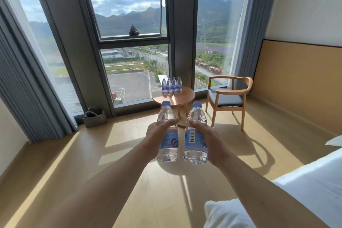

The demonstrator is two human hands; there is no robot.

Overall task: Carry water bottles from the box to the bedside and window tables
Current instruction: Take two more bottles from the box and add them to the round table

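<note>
Your left hand (157, 133) grips one water bottle (168, 131) upright and your right hand (204, 135) grips a second bottle (195, 133) just beside it, both held out over the wooden floor (129, 181). Ahead, four bottles (171, 84) stand in a row on the round window table (183, 98), near a wooden chair (227, 96).

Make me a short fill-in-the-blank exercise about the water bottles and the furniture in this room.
1. Each hand holds ____ bottle.
2. The round table already has ____ bottles on it.
3. The wooden ____ stands right of the table.
4. The bottle caps are ____.

Missing words: one; four; chair; blue
</note>
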